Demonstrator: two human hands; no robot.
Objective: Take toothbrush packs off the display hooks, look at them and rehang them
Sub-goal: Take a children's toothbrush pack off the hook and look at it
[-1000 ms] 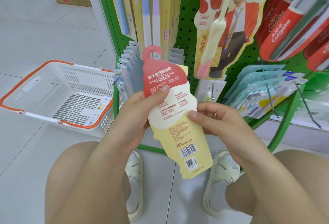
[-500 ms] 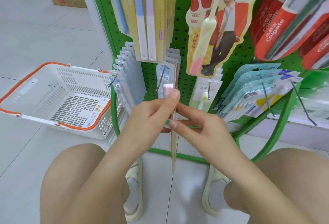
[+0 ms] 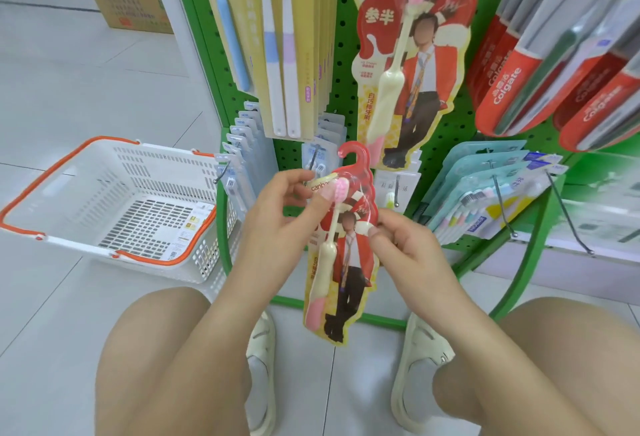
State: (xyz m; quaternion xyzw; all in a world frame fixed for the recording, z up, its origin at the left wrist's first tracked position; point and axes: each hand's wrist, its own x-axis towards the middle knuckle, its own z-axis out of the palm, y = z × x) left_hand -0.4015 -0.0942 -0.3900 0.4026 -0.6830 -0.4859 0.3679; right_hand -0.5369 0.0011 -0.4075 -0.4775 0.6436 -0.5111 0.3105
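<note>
**A:** so where's the toothbrush pack (image 3: 349, 255) right now?

**B:** off the hook, held in front of the green pegboard rack (image 3: 478, 131), printed side facing the camera. Upright-ish, tilted a bit, red hanger hook on top, cream and pink brush visible inside the blister.

**A:** both hands on it?

**B:** yep. Left hand (image 3: 277, 214) pinches the upper left edge, thumb across the front right by the brush head. Right hand (image 3: 405, 245) pinches the right edge around the middle, fingers curled in.

**A:** what's around it?

**B:** a matching canban pack (image 3: 412, 65) hangs on the rack above it. To the right there are red Colgate packs (image 3: 526, 65) up top and teal multi-brush packs (image 3: 491, 190) lower down on their hooks. Yellow packs (image 3: 277, 44) with blue and purple brushes hang up on the left. A white basket (image 3: 104, 207) with orange handles sits on the tiled floor at the left, just beside the rack. Person's crouching, knees and pale sandals at the bottom.
</note>
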